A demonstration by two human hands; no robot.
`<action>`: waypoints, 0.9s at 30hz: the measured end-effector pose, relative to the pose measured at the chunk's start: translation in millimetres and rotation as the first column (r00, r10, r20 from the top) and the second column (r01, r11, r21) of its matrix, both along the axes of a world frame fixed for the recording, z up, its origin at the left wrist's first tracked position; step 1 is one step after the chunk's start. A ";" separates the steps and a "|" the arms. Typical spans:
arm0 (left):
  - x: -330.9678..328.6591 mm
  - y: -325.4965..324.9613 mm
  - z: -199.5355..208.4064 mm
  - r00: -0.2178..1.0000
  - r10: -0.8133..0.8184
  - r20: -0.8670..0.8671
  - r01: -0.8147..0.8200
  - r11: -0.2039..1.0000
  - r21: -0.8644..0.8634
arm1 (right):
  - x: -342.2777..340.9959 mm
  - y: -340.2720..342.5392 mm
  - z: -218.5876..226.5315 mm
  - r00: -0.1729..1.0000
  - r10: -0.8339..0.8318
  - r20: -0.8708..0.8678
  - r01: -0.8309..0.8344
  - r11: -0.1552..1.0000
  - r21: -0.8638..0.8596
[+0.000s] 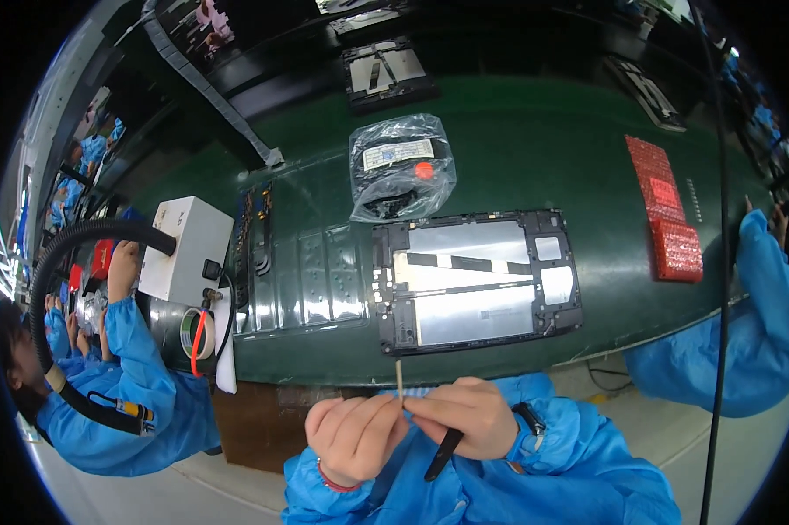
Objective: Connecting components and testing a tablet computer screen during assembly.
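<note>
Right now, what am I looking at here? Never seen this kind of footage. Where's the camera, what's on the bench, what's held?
One picture, from a fisheye camera worn on a person's head, looking down; that is why straight edges bend. The left hand and right hand, in blue sleeves, meet near the lower edge, pinching a thin pale stick; the right hand also holds black tweezers. On the green work surface lie an open tablet frame, a clear plastic bag of parts and red sheets. Other workers stand at both sides.
</note>
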State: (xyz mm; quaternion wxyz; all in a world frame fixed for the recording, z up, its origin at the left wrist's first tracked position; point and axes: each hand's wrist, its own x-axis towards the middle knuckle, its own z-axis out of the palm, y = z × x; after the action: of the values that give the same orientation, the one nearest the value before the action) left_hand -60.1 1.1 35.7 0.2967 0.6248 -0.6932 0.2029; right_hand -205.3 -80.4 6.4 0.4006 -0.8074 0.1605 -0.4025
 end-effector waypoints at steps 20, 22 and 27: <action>99.8 134.3 -47.0 0.374 0.926 0.038 -0.904 0.356 0.237 | 18.3 -2.4 -14.8 0.967 0.237 -0.095 -0.233 0.971 0.053; 103.0 136.2 -47.4 0.395 0.919 0.004 -0.893 0.383 0.235 | 19.4 1.2 -16.1 0.957 0.273 -0.098 -0.263 0.960 0.099; 80.1 120.2 -26.3 0.419 0.875 -0.244 -0.878 0.458 0.136 | 21.8 3.8 -15.6 0.951 0.302 -0.065 -0.291 0.947 0.138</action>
State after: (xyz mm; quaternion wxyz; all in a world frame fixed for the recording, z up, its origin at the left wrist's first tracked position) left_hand 20.1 121.3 9.4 0.2462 0.9135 -0.2154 0.2417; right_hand -183.5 -76.6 -9.2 0.4998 -0.8116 0.0792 -0.2920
